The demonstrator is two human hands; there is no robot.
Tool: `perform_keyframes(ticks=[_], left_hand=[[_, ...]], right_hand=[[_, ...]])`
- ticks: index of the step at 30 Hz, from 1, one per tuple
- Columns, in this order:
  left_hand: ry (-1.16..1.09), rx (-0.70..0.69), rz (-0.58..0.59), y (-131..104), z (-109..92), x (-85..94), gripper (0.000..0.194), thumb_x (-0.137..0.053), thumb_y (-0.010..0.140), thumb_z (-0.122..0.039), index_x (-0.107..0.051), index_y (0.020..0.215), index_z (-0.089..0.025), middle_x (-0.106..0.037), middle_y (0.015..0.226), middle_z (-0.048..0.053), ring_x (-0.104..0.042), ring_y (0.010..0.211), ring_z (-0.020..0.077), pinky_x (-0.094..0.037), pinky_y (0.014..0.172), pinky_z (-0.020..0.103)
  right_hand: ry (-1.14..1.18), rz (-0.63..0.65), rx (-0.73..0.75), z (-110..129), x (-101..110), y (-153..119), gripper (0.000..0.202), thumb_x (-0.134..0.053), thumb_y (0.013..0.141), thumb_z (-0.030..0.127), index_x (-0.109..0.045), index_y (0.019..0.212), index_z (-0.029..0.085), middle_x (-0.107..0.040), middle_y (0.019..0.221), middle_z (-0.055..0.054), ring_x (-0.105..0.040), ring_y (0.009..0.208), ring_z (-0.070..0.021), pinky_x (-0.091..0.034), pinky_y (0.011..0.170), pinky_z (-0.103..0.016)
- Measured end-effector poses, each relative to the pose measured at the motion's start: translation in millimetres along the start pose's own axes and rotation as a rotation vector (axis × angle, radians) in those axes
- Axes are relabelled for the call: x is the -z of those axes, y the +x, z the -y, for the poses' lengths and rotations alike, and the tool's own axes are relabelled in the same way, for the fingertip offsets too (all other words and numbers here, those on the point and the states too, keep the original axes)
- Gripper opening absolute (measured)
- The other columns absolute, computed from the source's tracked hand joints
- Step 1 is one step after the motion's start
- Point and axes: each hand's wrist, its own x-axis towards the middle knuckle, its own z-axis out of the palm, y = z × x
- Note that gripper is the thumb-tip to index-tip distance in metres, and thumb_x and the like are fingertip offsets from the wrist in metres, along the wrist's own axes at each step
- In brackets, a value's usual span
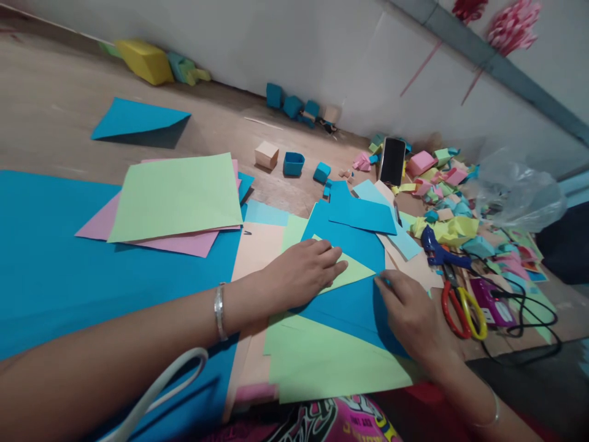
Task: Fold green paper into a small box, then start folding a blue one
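Note:
A light green paper (355, 272), folded into a triangle, lies on a blue sheet (340, 316) with its point to the right. My left hand (306, 270) rests flat over the triangle's left part, fingers stretched out and pressing it down. At the triangle's right tip is my right hand (409, 310), its thumb and forefinger closed on the corner and the other fingers curled under. Beneath the blue sheet are larger light green sheets (331, 368) and peach paper (257, 252). A cut blue piece (363, 213) lies just beyond the triangle.
Scissors (462, 307), a blue glue gun (442, 248) and a purple box (490, 301) with a black cable lie right. Behind them are paper scraps (451, 190), a phone (392, 161) and a plastic bag (519, 190). Green and pink sheets (179, 199) are stacked left; small paper boxes (293, 163) stand behind.

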Motion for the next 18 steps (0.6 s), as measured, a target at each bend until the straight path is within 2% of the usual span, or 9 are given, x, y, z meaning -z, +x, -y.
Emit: perform_keyframes(ticks=[2, 4, 7, 10, 15, 18], left_hand=[[0.000, -0.002, -0.003, 0, 0, -0.2, 0.032, -0.037, 0.100, -0.024, -0.050, 0.128, -0.017, -0.058, 0.116, 0.011, -0.049, 0.107, 0.0249, -0.036, 0.092, 0.039], [-0.008, 0.002, -0.010, 0, 0, -0.1, 0.033, -0.038, 0.099, -0.025, -0.050, 0.128, -0.017, -0.059, 0.116, 0.011, -0.049, 0.108, 0.0248, -0.036, 0.092, 0.038], [-0.025, 0.014, -0.033, 0, -1, 0.1, 0.032, -0.042, 0.098, -0.026, -0.052, 0.127, -0.018, -0.060, 0.113, 0.010, -0.051, 0.104, 0.0243, -0.037, 0.090, 0.037], [-0.029, 0.026, -0.047, 0, 0, 0.1, 0.032, -0.043, 0.098, -0.026, -0.051, 0.128, -0.020, -0.059, 0.115, 0.009, -0.051, 0.101, 0.0239, -0.037, 0.089, 0.037], [-0.023, 0.018, -0.020, 0, 0, 0.7, 0.032, -0.041, 0.099, -0.025, -0.050, 0.129, -0.018, -0.058, 0.116, 0.009, -0.050, 0.102, 0.0248, -0.036, 0.089, 0.039], [-0.019, 0.006, -0.027, 1, 1, -0.4, 0.031, -0.040, 0.099, -0.027, -0.051, 0.127, -0.018, -0.058, 0.113, 0.010, -0.050, 0.101, 0.0245, -0.037, 0.088, 0.039]], right_hand=[[0.016, 0.013, -0.018, 10, 1, 8, 0.035, -0.044, 0.091, 0.005, -0.053, 0.125, 0.008, -0.061, 0.109, -0.019, -0.054, 0.105, -0.0289, -0.050, 0.085, -0.042], [0.064, 0.062, 0.041, 22, 0, 17, 0.038, -0.043, 0.093, 0.008, -0.051, 0.129, 0.011, -0.061, 0.109, -0.017, -0.054, 0.106, -0.0282, -0.049, 0.084, -0.041], [0.087, 0.060, 0.118, 34, -2, 23, 0.035, -0.047, 0.092, 0.009, -0.053, 0.126, 0.008, -0.062, 0.109, -0.018, -0.053, 0.107, -0.0293, -0.048, 0.083, -0.042], [0.047, 0.014, 0.097, 27, 1, 14, 0.030, -0.050, 0.089, 0.007, -0.057, 0.118, 0.004, -0.063, 0.103, -0.019, -0.054, 0.101, -0.0295, -0.048, 0.080, -0.042], [-0.076, 0.058, -0.032, 5, 12, -4, 0.025, -0.046, 0.089, 0.004, -0.064, 0.105, 0.010, -0.066, 0.094, -0.015, -0.058, 0.089, -0.0270, -0.048, 0.075, -0.041], [0.054, 0.003, -0.026, 14, 12, 4, 0.031, -0.044, 0.090, 0.004, -0.060, 0.115, 0.010, -0.065, 0.108, -0.017, -0.058, 0.102, -0.0285, -0.050, 0.081, -0.042]])
